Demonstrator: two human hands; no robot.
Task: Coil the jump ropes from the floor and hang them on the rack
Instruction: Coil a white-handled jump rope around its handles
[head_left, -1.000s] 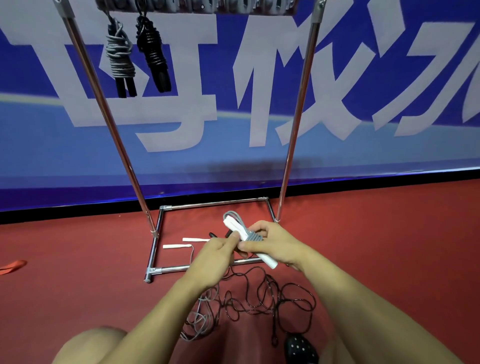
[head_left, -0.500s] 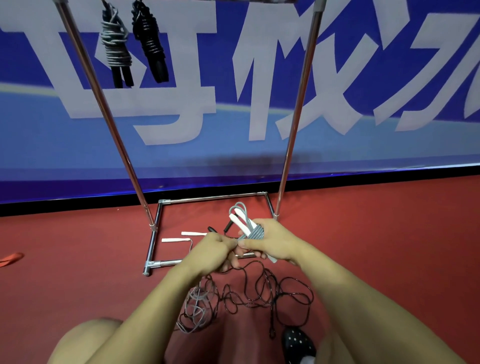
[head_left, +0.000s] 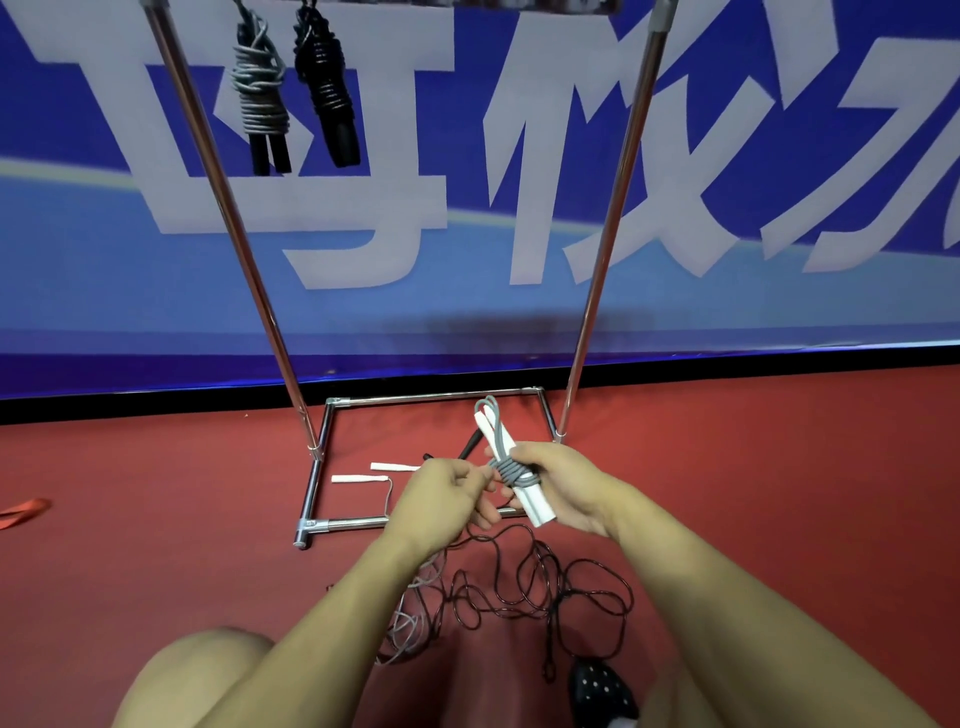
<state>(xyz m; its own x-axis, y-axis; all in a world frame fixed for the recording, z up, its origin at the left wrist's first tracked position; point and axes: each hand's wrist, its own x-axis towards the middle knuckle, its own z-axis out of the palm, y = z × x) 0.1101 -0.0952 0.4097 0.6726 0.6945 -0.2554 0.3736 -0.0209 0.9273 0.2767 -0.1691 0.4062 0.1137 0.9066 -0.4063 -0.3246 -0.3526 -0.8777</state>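
Head view looks down past two bare forearms to a red floor (head_left: 156, 561) with a blue banner (head_left: 467, 208) behind it. The right hand (head_left: 563, 486) grips a bundled jump rope (head_left: 511, 470), its fingers curled round the pair of white handles, which lie side by side and slant up to the left. Grey cord is wound several times around the handles' middle, and a small loop of it sticks out past their upper ends. The left hand (head_left: 444, 499) is just beside the bundle, its fingers curled, with thumb and fingertips pinched together at the wound cord; whether they hold the loose end I cannot tell.

Behind the hands stands a chrome rack (head_left: 236, 228), its two poles rising from a rectangular base frame on the floor. Two rope bundles hang from its top bar: a grey-corded bundle (head_left: 260, 93) with black handles, and just to its right a black bundle (head_left: 327, 88).

Inside the base frame lie two more white handles (head_left: 358, 478) with a thin cord trailing off. Nearer the person, a loose black rope (head_left: 545, 587) sprawls in loops on the floor, tangled with a loose grey cord (head_left: 410, 623) on its left. An orange strap (head_left: 23, 512) lies far off at the left edge. A dark shoe (head_left: 600, 693) shows at the bottom.
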